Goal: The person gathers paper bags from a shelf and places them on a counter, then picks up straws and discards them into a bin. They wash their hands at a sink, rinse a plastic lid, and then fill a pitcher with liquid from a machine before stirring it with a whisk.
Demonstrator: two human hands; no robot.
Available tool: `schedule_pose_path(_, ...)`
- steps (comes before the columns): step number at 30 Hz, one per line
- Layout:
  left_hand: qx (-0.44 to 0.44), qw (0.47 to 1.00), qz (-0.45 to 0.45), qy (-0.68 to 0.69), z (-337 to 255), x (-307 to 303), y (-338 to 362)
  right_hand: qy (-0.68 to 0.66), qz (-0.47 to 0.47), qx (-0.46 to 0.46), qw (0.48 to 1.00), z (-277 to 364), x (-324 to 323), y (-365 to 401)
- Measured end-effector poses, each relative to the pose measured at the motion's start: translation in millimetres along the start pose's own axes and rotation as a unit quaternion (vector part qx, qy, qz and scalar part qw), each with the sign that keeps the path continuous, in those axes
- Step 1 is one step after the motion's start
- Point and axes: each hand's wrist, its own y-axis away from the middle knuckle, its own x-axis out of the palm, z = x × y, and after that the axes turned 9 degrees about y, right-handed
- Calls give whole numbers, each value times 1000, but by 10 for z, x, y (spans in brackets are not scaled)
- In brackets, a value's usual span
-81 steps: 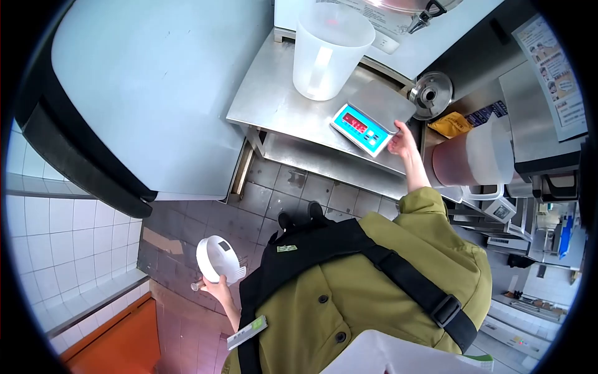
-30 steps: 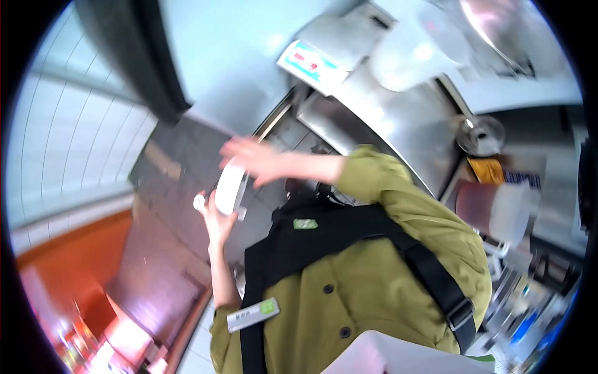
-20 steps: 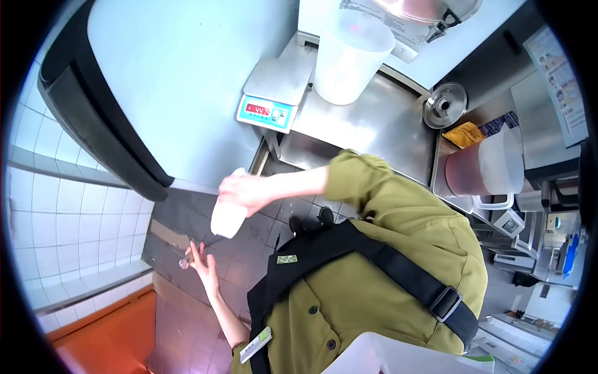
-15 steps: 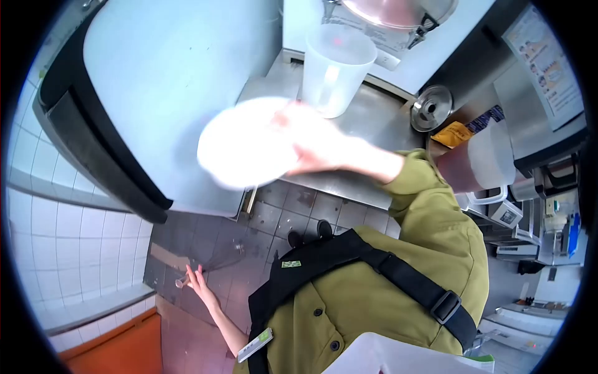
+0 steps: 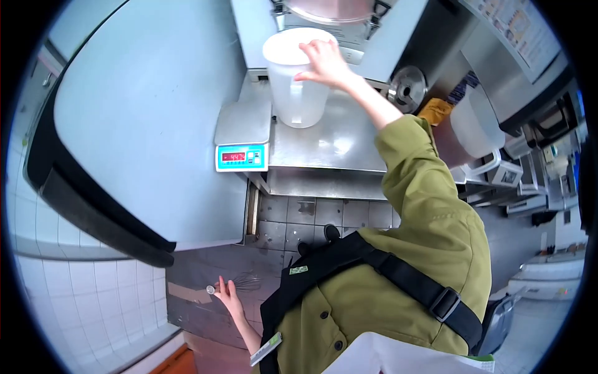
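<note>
On the steel counter stands a tall translucent pitcher [image 5: 296, 103] with its handle facing me. A white round lid [image 5: 288, 45] covers its top. My right hand [image 5: 327, 64] grips the lid's right edge, fingers on top and thumb lower down by the pitcher's side. Low on the left, away from the counter, my left hand [image 5: 230, 300] is closed around the handle of a wire whisk [image 5: 246, 283]; the wires point right. Just left of the pitcher sits a digital scale [image 5: 243, 124] with a bare steel plate and lit red digits.
A large pale appliance [image 5: 149, 118] with a dark handle borders the left side. Behind the pitcher is a white machine [image 5: 255, 37]. To the right are a round metal lid [image 5: 408, 89], a yellow packet [image 5: 436, 111] and a pitcher of reddish liquid [image 5: 464, 134].
My right hand has carried the white lid from above the scale onto the pitcher's top. The scale has come into sight. My left hand still holds the whisk low down.
</note>
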Motion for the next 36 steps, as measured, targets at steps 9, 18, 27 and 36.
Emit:
schedule_pose_path(9,30,986,161,-37,-11,496,-374,-131,-119,124,976,-71,-805,953)
schedule_pose_path(18,358,859,245,-271,-253,1062,-694,193,-302,535,765,-1143,-2225,3495)
schedule_pose_path(27,357,849,300,-247,-1431,1594,-147,-398,-145,579,697,-1871,-2300,3987)
schedule_pose_path(36,525,828,109,-165,-2626,2073,216,-375,-266,597,658,-1874,-2053,3940)
